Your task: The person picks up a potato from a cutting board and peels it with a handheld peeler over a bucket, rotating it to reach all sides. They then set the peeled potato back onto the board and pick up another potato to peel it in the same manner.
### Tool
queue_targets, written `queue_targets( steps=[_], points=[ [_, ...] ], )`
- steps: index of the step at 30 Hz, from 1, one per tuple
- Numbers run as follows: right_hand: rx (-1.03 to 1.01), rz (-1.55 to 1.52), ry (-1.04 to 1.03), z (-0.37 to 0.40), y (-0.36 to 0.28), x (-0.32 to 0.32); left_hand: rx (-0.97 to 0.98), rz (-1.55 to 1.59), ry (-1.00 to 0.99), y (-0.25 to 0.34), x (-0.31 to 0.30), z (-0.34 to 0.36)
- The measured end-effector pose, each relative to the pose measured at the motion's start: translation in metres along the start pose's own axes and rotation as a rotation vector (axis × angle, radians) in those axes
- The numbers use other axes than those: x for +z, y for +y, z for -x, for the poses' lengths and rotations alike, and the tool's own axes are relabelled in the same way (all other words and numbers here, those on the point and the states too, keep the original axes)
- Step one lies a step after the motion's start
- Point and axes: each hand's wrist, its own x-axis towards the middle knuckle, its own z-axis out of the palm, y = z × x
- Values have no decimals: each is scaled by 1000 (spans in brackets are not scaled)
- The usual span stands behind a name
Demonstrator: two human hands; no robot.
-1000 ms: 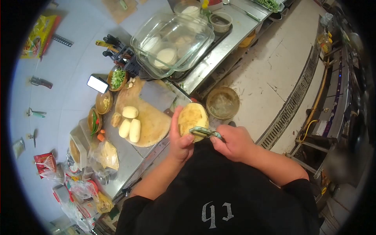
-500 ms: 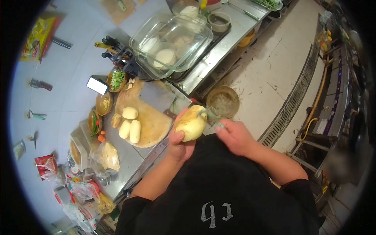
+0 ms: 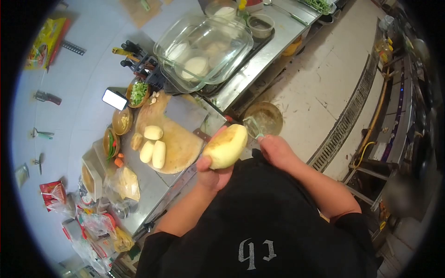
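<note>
My left hand (image 3: 212,175) is wrapped round a large, mostly peeled potato (image 3: 225,147), which shows brownish patches on its upper side. A Y-shaped peeler (image 3: 253,127) with a pale green handle is gripped in my right hand (image 3: 279,152). Its head is just right of the potato, apart from it. Three smaller peeled potatoes (image 3: 158,154) lie on the wooden cutting board (image 3: 182,150), beside a small brownish lump (image 3: 136,141). Also on the board is a cleaver (image 3: 186,112), its handle toward me.
A round bin (image 3: 273,116) stands on the floor below the peeler. Bowls of chopped greens (image 3: 138,93), garlic (image 3: 123,121) and peppers (image 3: 111,143) line the board's far side. Large glass dishes (image 3: 204,51), a knife rack (image 3: 141,65) and a lit phone (image 3: 115,100) stand beyond.
The peeler has come off the potato and moved slightly away to the right. The potato has turned in my left hand and now lies more lengthwise.
</note>
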Motion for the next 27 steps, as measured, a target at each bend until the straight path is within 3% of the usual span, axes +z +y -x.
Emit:
queue_targets(
  steps=[2, 7, 8, 12, 14, 15, 19, 21, 22, 24, 27],
  points=[
    [44, -143, 24, 12, -19, 0, -11, 92, 23, 1, -1, -4],
    [-395, 207, 64, 37, -50, 9, -20, 61, 72, 0, 0, -5],
    [-395, 208, 65, 36, -50, 8, -30, 39, 68, -1, 3, -5],
    [-173, 196, 163, 10, -19, -1, -21, 70, -19, 3, 8, -6],
    [-11, 102, -5, -12, 27, 2, -70, 100, -90, 4, 17, -5],
    [79, -24, 9, -10, 21, 1, -110, 130, -158, 5, 20, -5],
    [70, -202, 84, 11, -16, -7, -127, 206, -127, 10, 20, -12],
    [-168, -22, 154, 31, -39, 0, -79, 150, -17, 5, 16, -12],
    [-167, -24, 154, 36, -46, 4, -81, 149, -17, 3, 11, -13],
    [-440, 161, 151, 41, -55, 9, -23, 34, -57, -1, 6, -16],
    [-341, 159, 133, 33, -48, 11, -55, 29, -36, -2, 14, -15]
  ],
)
